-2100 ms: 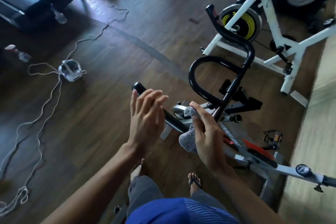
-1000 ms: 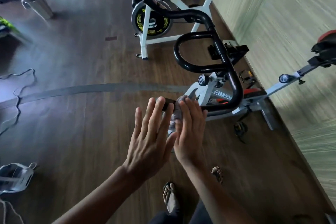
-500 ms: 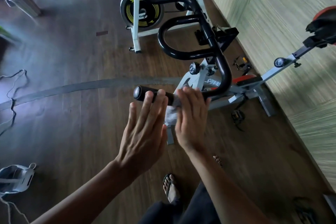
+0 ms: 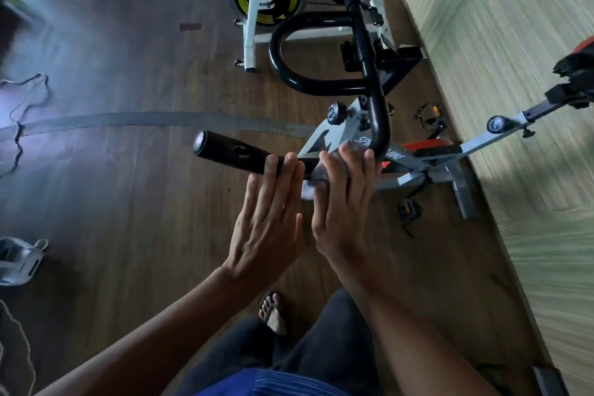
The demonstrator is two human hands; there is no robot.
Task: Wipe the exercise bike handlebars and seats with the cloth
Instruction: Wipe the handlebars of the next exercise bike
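Dark wood floor (image 4: 128, 202) lies open to the left of the bike, with a loose cord (image 4: 19, 112) near the left edge. On the right a pale wall (image 4: 514, 42) runs close behind the frame. The black handlebar (image 4: 369, 74) ends in a free grip pointing left. The right hand (image 4: 345, 202) covers the grey cloth (image 4: 309, 186), fingers bent over it and the bar beside the bend. The left hand (image 4: 270, 222) is flat, fingers straight and together, tips at the bar just beside the cloth. The seat (image 4: 578, 64) is at the right edge.

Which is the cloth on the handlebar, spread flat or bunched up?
Bunched up: the cloth shows as a crumpled wad against the handlebar, under the right hand.
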